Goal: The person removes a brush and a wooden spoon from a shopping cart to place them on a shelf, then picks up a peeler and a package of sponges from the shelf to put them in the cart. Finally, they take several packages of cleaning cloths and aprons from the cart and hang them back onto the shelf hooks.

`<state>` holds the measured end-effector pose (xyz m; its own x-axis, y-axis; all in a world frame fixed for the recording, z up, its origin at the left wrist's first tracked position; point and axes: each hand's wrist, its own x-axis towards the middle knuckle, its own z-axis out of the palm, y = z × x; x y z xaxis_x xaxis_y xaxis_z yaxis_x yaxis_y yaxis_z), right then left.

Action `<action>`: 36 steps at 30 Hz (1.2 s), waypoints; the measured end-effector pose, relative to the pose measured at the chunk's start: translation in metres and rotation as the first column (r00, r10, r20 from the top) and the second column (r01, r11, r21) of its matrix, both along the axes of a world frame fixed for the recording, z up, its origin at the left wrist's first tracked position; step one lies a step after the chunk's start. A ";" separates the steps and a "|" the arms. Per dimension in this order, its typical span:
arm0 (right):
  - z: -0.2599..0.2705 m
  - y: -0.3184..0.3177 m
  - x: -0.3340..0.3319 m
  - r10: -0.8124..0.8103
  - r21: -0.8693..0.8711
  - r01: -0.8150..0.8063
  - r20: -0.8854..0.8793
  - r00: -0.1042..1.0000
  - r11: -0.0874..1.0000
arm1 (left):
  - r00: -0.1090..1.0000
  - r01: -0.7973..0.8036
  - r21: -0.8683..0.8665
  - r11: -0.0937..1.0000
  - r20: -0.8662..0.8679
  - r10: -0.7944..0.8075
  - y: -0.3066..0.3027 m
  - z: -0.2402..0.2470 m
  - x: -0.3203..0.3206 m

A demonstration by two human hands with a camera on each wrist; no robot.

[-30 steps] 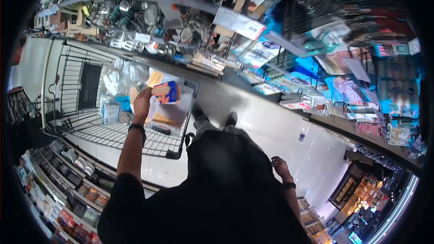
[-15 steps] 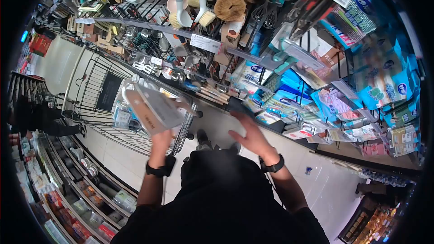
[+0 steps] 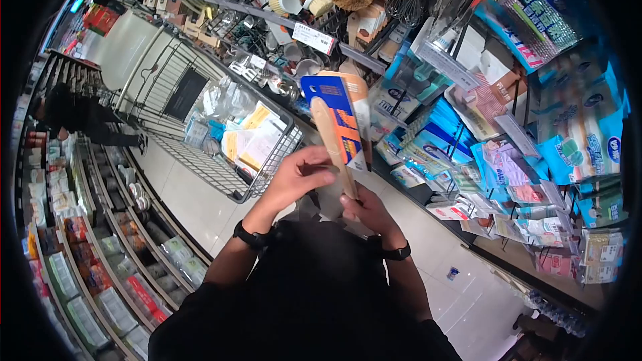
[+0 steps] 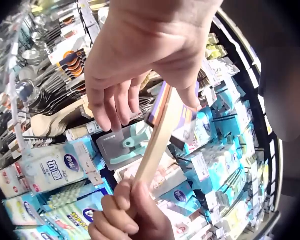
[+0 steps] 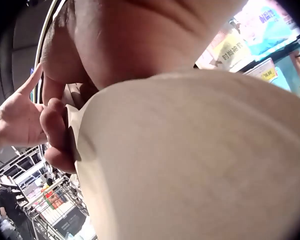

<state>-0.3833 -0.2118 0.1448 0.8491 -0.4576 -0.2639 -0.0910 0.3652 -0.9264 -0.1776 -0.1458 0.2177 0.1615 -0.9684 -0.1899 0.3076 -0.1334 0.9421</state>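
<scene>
A pale wooden utensil (image 3: 326,127) with a blue and orange card (image 3: 349,120) stands tilted between the hands and the shelf in the head view. Its lower end is gripped by the right hand (image 3: 368,210), whose fingers (image 4: 121,212) and thumb curl round the wood (image 4: 157,145) in the left wrist view. Beside it, the left hand (image 3: 297,177) has relaxed, spread fingers and holds nothing; whether it touches the card is unclear. The right wrist view is mostly filled by a close, pale surface (image 5: 190,160), with the left hand (image 5: 20,120) at the left edge.
A wire shopping cart (image 3: 231,190) with bagged goods and papers stands at left. Hanging kitchen tools, brushes (image 3: 319,1) and blue packs (image 3: 575,154) line the shelf. Another shelf is at lower left, where a person in dark clothes (image 3: 73,113) bends.
The left hand has let go of the package and moved right from over the cart. The right hand, empty half a second ago, now grips the wooden utensil, which is up before the shelf.
</scene>
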 end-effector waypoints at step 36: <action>-0.057 -0.081 0.109 0.309 -0.054 -0.330 -0.234 0.922 0.943 | 0.996 -0.076 -0.108 0.991 -0.049 0.071 -0.105 -0.047 0.157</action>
